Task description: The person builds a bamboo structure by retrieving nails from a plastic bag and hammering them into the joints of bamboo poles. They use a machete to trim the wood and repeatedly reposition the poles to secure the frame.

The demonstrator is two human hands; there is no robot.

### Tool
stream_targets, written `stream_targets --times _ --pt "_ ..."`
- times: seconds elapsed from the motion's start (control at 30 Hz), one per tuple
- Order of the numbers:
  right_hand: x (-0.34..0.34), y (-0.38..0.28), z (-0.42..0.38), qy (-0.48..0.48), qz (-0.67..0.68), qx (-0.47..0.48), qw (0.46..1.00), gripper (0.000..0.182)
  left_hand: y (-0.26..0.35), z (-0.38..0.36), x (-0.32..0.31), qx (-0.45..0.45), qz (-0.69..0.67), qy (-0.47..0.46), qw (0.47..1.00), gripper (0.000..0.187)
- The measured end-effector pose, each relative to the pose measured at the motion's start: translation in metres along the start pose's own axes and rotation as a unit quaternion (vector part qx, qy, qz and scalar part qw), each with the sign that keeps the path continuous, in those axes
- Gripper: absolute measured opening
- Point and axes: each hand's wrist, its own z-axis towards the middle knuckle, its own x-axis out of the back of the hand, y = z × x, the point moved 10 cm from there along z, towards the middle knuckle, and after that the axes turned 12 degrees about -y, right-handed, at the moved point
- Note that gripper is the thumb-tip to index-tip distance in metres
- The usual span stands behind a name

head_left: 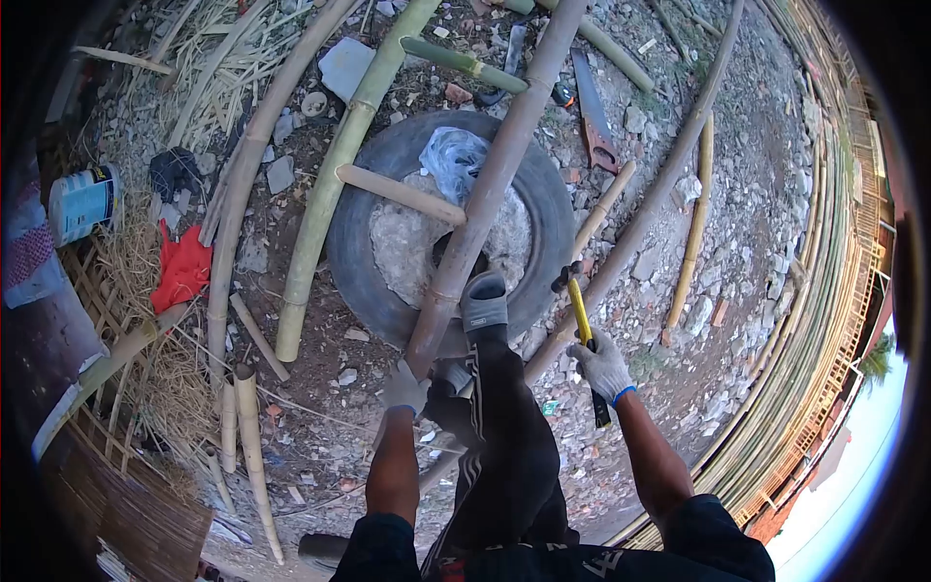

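Note:
My left hand [404, 387], in a pale work glove, is closed around the lower end of a thick brown bamboo pole [485, 199]. The pole lies across a tire [354, 262] with a rough grey filling, and my sandalled foot rests by it there. My right hand [603, 367], gloved with a blue cuff, grips the yellow and black handle of a hammer [579, 310], its dark head pointing up. A green bamboo pole [335, 179] lies left of the brown one, with a short bamboo crosspiece [400, 196] between them.
A hand saw [591, 112] lies beyond the tire at the right. Long bamboo poles [669, 184] cross the rubble. At the left are a red cloth or glove [182, 267], a bucket [85, 204] and straw. Stacked bamboo [790, 359] lines the right side.

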Motion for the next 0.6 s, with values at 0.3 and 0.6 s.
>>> stream_targets --times 0.3,0.6 --pt "0.083 -0.125 0.135 0.122 -0.324 0.214 0.914 0.027 0.000 0.006 0.006 0.046 0.053 -0.095 0.993 0.085" --pt "0.088 -0.137 0.228 0.124 -0.473 0.429 0.759 0.045 0.230 0.020 0.300 -0.311 0.072 -0.080 0.944 0.032"
